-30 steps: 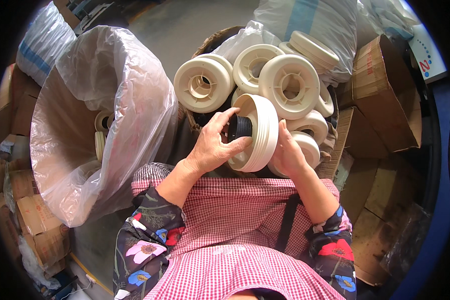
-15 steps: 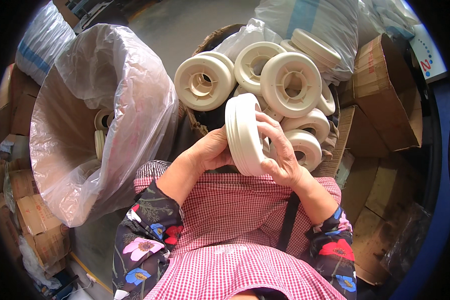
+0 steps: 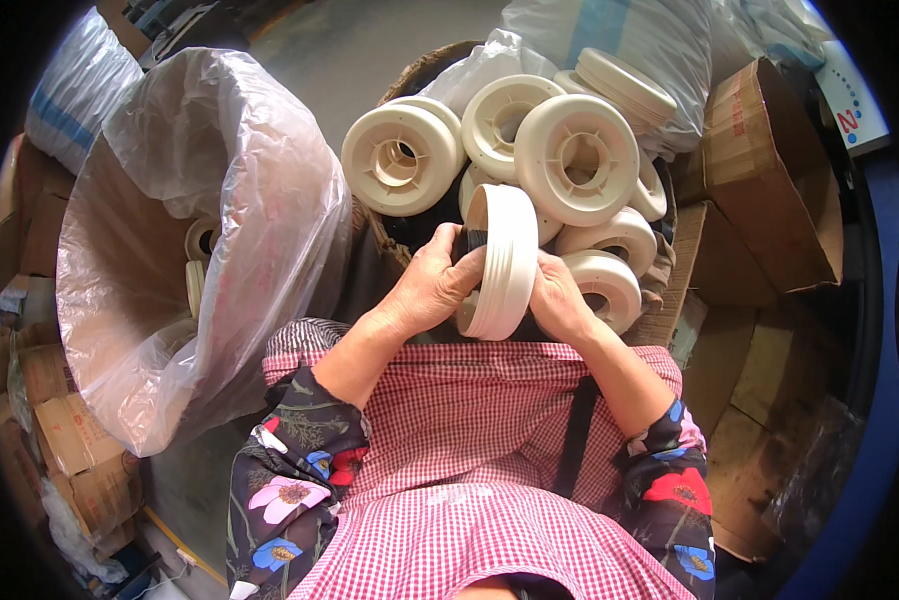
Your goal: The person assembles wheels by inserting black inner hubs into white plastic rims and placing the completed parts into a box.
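Note:
Between my hands, above my lap, a cream plastic wheel [image 3: 511, 262] stands on edge with its grooved tread toward me. My left hand [image 3: 435, 283] grips its left side, thumb toward the open hub side. On the right side my right hand [image 3: 562, 300] is closed against the wheel; its fingertips are hidden behind it. Just beyond, several like wheels lie piled in a container, among them a large one facing up [image 3: 580, 160] and another at the pile's left [image 3: 400, 160].
A clear plastic bag [image 3: 290, 230] lines a wide container at left, with a few cream parts [image 3: 196, 285] inside. An open cardboard box [image 3: 760, 190] stands at right. Stacked cartons [image 3: 78, 435] are at far left. A white sack with a blue stripe [image 3: 650, 40] sits behind the pile.
The wheel has turned in my hands, so its hub side now faces left instead of right. My right fingers have moved from its hub side to behind its right edge.

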{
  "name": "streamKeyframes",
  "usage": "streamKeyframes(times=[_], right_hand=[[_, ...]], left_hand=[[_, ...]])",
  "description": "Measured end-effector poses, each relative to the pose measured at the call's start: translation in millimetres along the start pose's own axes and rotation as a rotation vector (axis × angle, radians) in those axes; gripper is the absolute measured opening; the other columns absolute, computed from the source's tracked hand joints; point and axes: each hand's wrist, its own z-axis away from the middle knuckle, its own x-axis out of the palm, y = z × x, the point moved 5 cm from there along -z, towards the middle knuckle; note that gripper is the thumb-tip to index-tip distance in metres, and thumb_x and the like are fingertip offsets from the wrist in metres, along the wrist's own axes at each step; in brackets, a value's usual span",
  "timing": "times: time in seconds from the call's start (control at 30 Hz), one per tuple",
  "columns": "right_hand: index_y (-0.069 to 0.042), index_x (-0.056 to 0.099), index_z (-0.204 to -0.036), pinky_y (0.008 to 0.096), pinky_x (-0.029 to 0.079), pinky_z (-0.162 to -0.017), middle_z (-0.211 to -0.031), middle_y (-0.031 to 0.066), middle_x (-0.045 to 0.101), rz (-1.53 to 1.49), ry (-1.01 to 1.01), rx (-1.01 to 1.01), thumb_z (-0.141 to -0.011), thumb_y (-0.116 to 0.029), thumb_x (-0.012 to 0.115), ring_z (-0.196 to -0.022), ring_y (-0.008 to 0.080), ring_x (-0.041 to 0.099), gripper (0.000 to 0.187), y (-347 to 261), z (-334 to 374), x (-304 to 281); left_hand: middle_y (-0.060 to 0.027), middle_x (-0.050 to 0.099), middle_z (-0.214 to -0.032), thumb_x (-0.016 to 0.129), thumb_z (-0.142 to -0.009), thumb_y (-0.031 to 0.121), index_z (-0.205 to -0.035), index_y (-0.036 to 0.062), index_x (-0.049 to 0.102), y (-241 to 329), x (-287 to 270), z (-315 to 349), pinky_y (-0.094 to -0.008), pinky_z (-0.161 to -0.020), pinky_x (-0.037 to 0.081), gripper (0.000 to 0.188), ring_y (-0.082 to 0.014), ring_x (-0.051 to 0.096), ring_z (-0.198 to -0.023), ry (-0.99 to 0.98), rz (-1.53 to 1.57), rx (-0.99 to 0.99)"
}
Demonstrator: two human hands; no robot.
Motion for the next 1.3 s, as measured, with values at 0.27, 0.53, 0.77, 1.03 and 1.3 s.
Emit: streamKeyframes(times=[0.27,0.53,0.77,1.03,1.3], right_hand=[[0.001,0.048,-0.123,0.025,0.051,-0.057,-0.091,0.0102,0.063,0.023,0.176,-0.053,-0.101,-0.037,0.035,-0.072,0.0151,0.063,0.045,-1,1,-3],[0.0,0.065,-0.097,0.0237,0.036,-0.039,-0.078,0.0084,0.065,-0.066,-0.145,0.43,-0.092,-0.034,0.046,-0.049,0.0108,0.053,0.039,-8,7,-8],[-0.001,0.049,-0.128,0.0288,0.041,-0.097,-0.126,0.0114,0.051,0.0,-0.024,-0.04,-0.093,-0.016,0.052,-0.113,0.0168,0.051,0.039,2,0,-10],[-0.005,0.049,-0.126,0.0404,0.034,-0.105,-0.133,0.0195,0.045,0.116,0.09,-0.547,-0.076,0.006,0.054,-0.128,0.0332,0.041,0.051,-30,2,5],[0.0,0.056,-0.115,0.0312,0.048,-0.089,-0.114,0.0118,0.059,-0.408,0.218,-0.013,-0.088,-0.006,0.052,-0.101,0.021,0.06,0.027,-10,1,-6]], left_hand=[[-0.0202,0.059,-0.107,0.058,-0.08,0.066,-0.124,-0.0069,0.039,23,5,4,-0.0343,-0.09,0.046,0.087,-0.0229,0.058,-0.104,-0.036,-0.152,0.119],[-0.0285,0.041,-0.129,0.061,-0.079,0.062,-0.133,-0.0106,0.03,5,8,2,-0.0408,-0.103,0.037,0.096,-0.0389,0.043,-0.123,0.029,-0.408,0.217],[-0.0298,0.043,-0.125,0.06,-0.08,0.063,-0.13,-0.0117,0.032,-1,11,-3,-0.0408,-0.1,0.039,0.094,-0.038,0.047,-0.118,0.113,-0.339,0.234],[-0.0085,0.063,-0.1,0.055,-0.089,0.052,-0.118,0.004,0.052,-2,12,0,-0.0286,-0.076,0.052,0.056,-0.0113,0.061,-0.091,-0.119,0.627,0.004],[-0.0117,0.057,-0.11,0.067,-0.084,0.032,-0.124,0.003,0.043,29,-3,12,-0.033,-0.086,0.048,0.055,-0.0194,0.058,-0.099,0.078,-0.094,0.152]])
